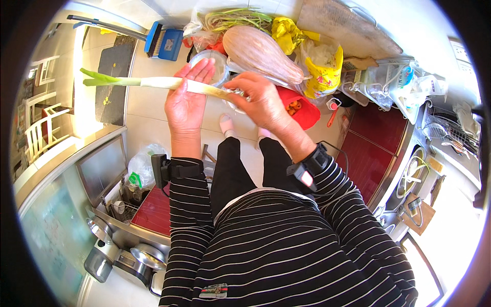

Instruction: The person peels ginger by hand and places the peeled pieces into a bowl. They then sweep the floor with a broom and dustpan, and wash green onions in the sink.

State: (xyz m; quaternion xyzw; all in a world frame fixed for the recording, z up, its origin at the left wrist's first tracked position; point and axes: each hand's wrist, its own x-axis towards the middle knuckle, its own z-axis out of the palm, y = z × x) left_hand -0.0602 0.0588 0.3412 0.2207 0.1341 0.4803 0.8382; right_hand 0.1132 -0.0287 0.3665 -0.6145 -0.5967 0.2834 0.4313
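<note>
A long green onion [153,82] stretches sideways between my hands, its cut green leaves to the left and its brownish root end to the right. It lies across the palm of my left hand [186,113], whose fingers are extended and whose thumb rests against the white stalk. My right hand [261,101] pinches the root end, where its fingers partly hide the tip. Beneath the onion, a clear plastic tub [218,63] is half covered by my left fingers. Something shiny under my right hand is too hidden to identify.
A large pale squash [261,53], a yellow plastic bag [326,73] and a red bag with orange produce [307,113] sit on the floor ahead. A blue dustpan [168,44] stands at the left. Red cabinets [364,149] and a gas hob [410,172] line the right side.
</note>
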